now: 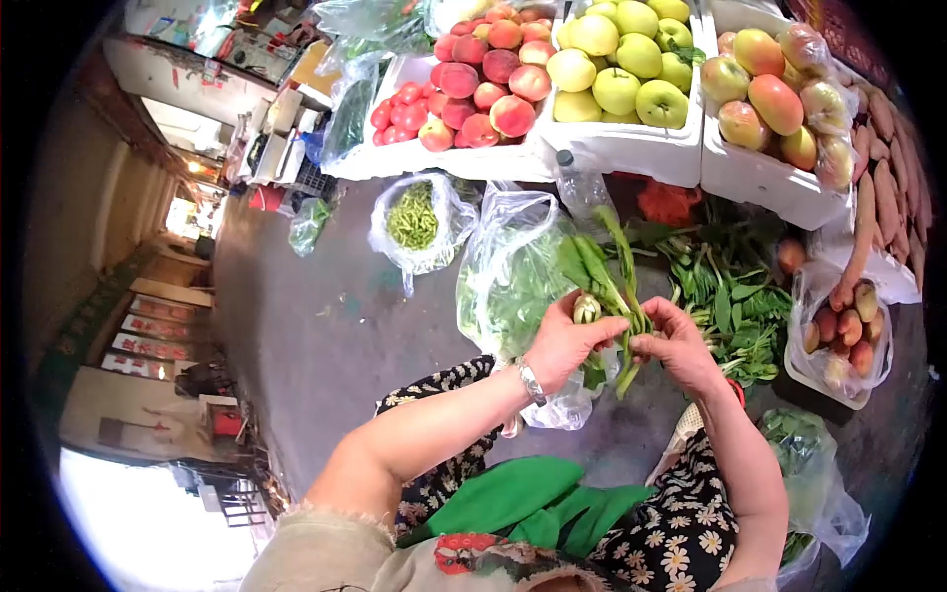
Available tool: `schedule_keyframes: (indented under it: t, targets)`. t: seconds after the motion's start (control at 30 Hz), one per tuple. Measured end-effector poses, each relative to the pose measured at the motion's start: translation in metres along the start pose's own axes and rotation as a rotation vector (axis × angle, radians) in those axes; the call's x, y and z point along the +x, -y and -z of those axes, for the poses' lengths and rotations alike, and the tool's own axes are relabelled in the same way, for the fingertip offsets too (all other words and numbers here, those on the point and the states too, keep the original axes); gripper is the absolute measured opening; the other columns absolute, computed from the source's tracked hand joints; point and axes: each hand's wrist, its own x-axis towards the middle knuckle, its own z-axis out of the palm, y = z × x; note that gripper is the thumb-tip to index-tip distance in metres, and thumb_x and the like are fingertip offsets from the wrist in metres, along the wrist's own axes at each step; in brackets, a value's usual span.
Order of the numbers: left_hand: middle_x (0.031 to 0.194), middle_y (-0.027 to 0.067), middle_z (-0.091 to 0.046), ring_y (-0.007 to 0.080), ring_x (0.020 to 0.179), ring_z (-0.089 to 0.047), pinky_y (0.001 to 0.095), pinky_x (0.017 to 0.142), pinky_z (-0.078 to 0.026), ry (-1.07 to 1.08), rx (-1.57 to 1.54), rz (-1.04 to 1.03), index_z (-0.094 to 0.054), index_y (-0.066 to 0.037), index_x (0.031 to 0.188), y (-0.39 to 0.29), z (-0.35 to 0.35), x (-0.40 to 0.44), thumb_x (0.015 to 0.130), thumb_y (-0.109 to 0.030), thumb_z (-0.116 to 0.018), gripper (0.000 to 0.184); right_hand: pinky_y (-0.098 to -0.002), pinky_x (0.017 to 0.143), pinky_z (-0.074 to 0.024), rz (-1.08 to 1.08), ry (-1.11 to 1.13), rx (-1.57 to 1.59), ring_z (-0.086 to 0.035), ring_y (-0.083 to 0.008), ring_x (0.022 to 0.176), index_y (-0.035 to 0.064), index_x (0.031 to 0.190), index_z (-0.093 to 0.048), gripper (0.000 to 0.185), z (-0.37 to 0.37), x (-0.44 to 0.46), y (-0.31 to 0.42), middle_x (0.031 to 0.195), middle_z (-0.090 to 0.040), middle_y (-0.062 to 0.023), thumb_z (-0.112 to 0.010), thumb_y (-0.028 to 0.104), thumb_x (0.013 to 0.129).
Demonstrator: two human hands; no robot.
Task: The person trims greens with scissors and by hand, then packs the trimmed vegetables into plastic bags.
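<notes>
My left hand [567, 340] is closed around leafy green stalks [617, 276], with a pale cut stem end showing at its fingers. Pinched on the same greens from the other side is my right hand [676, 345]. The stalks stand up between both hands, their lower ends hanging below the fingers. Just beyond my left hand sits a clear plastic bag [508, 261] filled with green leaves. A heap of loose leafy greens [735, 306] lies on the floor to the right of my right hand.
White foam boxes hold peaches [493, 74], green apples [626, 59] and reddish apples [774, 94]. An open bag of small green pods [412, 215] and a plastic bottle [582, 183] stand near. At right are a basket of reddish produce [845, 331], sweet potatoes [888, 173] and bagged greens [804, 464].
</notes>
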Motion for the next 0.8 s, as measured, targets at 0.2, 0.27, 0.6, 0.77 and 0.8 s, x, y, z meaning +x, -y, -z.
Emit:
schedule_keyframes:
  t: [0.2,0.27,0.6,0.77,0.8]
  targets:
    - [0.088,0.0034,-0.065,0.0113,0.070,-0.059,0.0251,0.064,-0.049,-0.034,0.009,-0.055,-0.059,-0.002,0.112,-0.004,-0.009,0.004,0.087,-0.011,-0.071,0.029,-0.0211,0.063,-0.0479,0.026,-0.152,0.280,-0.061,-0.0110,0.072,0.0036,0.114,-0.053,0.025,0.001,0.000,-0.005,0.094,-0.065,-0.0024,-0.062,0.008,0.092]
    - [0.088,0.0035,-0.065,0.0114,0.070,-0.059,0.0253,0.064,-0.049,-0.028,-0.002,-0.043,-0.059,-0.002,0.111,-0.002,-0.008,0.005,0.087,-0.011,-0.071,0.028,-0.0211,0.062,-0.0475,0.005,-0.171,0.354,-0.060,-0.0102,0.070,0.0040,0.114,-0.053,0.023,0.000,0.003,-0.010,0.093,-0.065,-0.0024,-0.061,0.008,0.092]
    - [0.088,0.0043,-0.067,0.0112,0.070,-0.063,0.0255,0.063,-0.052,0.048,-0.032,-0.064,-0.060,-0.002,0.104,-0.008,0.000,0.000,0.085,-0.009,-0.073,0.025,-0.0212,0.056,-0.0451,-0.120,-0.310,0.054,-0.058,-0.0092,0.065,-0.0017,0.119,-0.048,0.032,0.028,0.014,-0.021,0.087,-0.063,-0.0055,-0.059,0.004,0.090]
    - [0.086,0.0049,-0.067,0.0117,0.067,-0.062,0.0255,0.061,-0.052,0.085,-0.067,-0.027,-0.060,-0.002,0.105,-0.011,0.007,0.002,0.085,-0.011,-0.073,0.026,-0.0446,0.095,-0.0430,0.336,-0.849,-1.610,-0.057,-0.0338,0.109,0.0050,0.136,-0.046,0.052,0.066,-0.001,-0.025,0.121,-0.058,-0.0213,-0.056,0.007,0.085]
    - [0.086,0.0047,-0.067,0.0117,0.068,-0.062,0.0258,0.062,-0.052,0.066,-0.063,-0.015,-0.060,-0.001,0.104,-0.014,0.005,0.000,0.086,-0.010,-0.072,0.024,-0.0405,0.091,-0.0459,0.490,-0.793,-1.641,-0.060,-0.0290,0.102,0.0031,0.128,-0.053,0.044,0.068,-0.002,-0.020,0.114,-0.062,-0.0169,-0.059,0.012,0.086]
